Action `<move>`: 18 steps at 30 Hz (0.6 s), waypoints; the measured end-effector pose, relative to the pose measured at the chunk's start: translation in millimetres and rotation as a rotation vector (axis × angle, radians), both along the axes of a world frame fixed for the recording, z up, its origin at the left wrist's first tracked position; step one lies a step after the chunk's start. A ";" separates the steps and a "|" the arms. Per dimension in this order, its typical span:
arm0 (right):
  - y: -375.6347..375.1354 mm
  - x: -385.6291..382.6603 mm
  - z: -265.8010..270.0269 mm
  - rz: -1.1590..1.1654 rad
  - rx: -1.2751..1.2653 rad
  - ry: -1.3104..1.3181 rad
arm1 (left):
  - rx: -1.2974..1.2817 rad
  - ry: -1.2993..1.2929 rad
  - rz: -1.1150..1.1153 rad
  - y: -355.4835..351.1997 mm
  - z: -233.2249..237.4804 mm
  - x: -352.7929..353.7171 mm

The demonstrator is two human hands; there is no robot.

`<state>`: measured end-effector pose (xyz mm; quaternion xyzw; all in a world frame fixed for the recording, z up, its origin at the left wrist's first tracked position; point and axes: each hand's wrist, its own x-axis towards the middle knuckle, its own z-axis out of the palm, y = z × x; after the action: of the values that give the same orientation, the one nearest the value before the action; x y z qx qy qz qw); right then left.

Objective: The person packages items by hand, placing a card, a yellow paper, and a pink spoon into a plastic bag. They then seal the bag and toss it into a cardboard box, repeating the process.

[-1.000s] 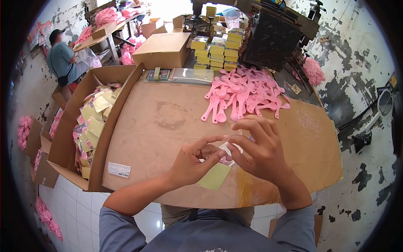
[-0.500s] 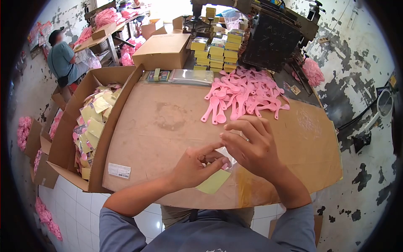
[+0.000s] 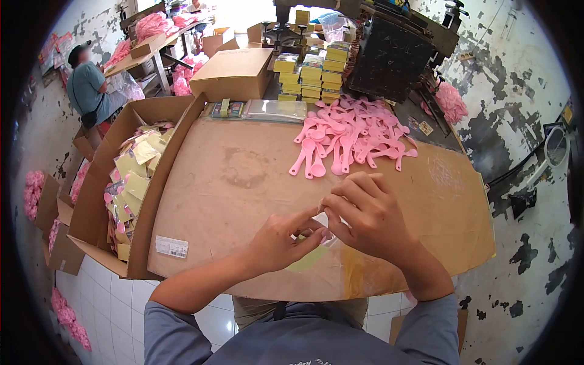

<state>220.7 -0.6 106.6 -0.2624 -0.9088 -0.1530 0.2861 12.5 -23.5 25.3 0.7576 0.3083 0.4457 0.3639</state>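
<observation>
Near the front of the cardboard-covered table (image 3: 243, 201), my left hand (image 3: 281, 242) is closed on a clear plastic bag (image 3: 324, 226). A yellow card (image 3: 309, 258) shows below the fingers, seemingly inside the bag. My right hand (image 3: 367, 214) pinches the bag's upper edge, its fingertips touching those of the left. Something small and pink is at the left thumb, too small to make out. Beyond the hands lies a heap of pink spoons (image 3: 359, 134).
An open carton (image 3: 140, 225) of packed cards and spoons stands left. A closed box (image 3: 231, 70), flat clear bags (image 3: 275, 111) and stacks of yellow-edged cards (image 3: 311, 76) are at the back. A seated person (image 3: 91, 85) works at the far left.
My right hand has closed its fingers onto the bag's edge and moved slightly left. The yellow card now shows less below my left hand.
</observation>
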 end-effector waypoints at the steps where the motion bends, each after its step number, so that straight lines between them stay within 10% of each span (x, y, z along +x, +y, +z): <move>1: -0.7 -0.1 0.6 -0.004 0.018 -0.028 | 0.054 0.061 0.022 -0.4 -1.4 0.0; 7: 6.6 4.5 -2.0 -0.013 -0.005 -0.205 | 0.133 0.199 0.041 -1.3 -3.8 2.6; 13: 22.2 35.2 -0.7 -0.203 -0.070 0.209 | -0.066 0.088 -0.051 4.7 1.3 -1.0; 18: 21.7 161.2 24.9 0.039 -1.218 0.794 | -0.453 -0.207 -0.123 7.2 6.4 -0.1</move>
<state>381.9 21.1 131.5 -0.3945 -0.6650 0.4919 0.4003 12.4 -16.4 31.7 0.6244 0.3149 0.4175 0.5803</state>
